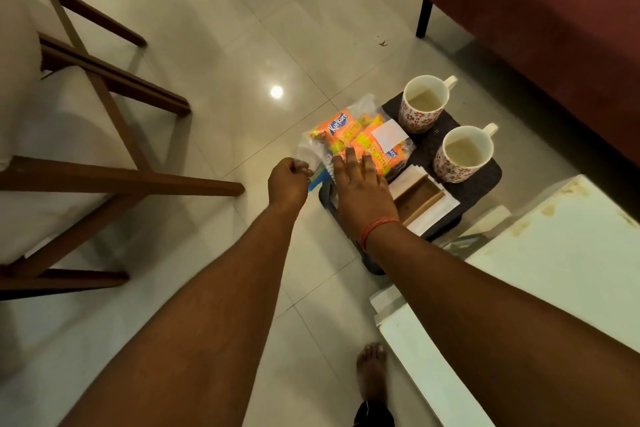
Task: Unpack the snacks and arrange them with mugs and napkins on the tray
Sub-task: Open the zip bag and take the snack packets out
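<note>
My bare foot (372,371) is down on the shiny tiled floor (207,45), right beside the white table (540,270) on my right. Both arms reach forward from there. My left hand (287,182) is clenched on the near edge of the clear plastic bag (308,149) — pinching the loose plastic by a bit of blue. My right hand (362,191), red thread (375,229) round the wrist, lies flat and spread, fingers pressing on the orange snack packets (349,130) inside the bag, not gripping anything. The bag sits on the left end of the dark tray (485,184), hanging a little past its edge. Just right of my hand, white napkins (436,210) lie on the tray with a brown wooden holder on top. Further back stand two patterned mugs — near mug (462,152) and far mug (424,104) — both holding pale drink, handles pointing away. A wooden chair (104,87) is off left, a red sofa (554,28) behind.
</note>
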Tool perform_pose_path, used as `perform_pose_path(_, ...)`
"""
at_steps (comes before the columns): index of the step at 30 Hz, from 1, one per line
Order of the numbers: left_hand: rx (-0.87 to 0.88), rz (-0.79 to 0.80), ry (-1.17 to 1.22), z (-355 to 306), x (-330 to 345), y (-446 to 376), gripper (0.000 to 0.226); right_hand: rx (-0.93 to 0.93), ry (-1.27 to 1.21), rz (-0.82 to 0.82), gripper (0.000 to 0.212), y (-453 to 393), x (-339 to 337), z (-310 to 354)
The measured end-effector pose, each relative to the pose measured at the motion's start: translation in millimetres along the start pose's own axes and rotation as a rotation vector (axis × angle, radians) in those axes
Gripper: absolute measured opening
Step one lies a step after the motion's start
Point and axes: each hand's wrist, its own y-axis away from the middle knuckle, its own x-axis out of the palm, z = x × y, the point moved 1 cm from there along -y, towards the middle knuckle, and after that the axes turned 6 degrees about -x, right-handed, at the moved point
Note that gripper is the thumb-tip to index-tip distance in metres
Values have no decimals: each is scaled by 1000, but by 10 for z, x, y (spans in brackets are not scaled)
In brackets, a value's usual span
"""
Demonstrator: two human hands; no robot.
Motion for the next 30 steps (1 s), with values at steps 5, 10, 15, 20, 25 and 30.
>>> perform_pose_path(5,255,-98,-25,-371,-295,467,12,-49,-125,-21,69,27,-405,84)
perform_pose_path(10,478,-95,42,-896,-776,1275,11,-76,-486,-8,80,239,-1031,180)
perform_pose_path(15,572,-28,56,-1303,-1063,2234,14,-14,-771,6,52,814,-1668,239)
perform_pose_path(20,486,115,58,-1350,-842,3182,14,98,-708,-29,51,1887,-2070,-78)
perform_pose_path(25,313,269,28,-1084,-240,4271,10,296,-575,-178,59,3324,-1999,-730)
perform_pose_path(30,186,454,110,-833,635,5425,12,497,-418,-287,62,4990,-2060,-1358)
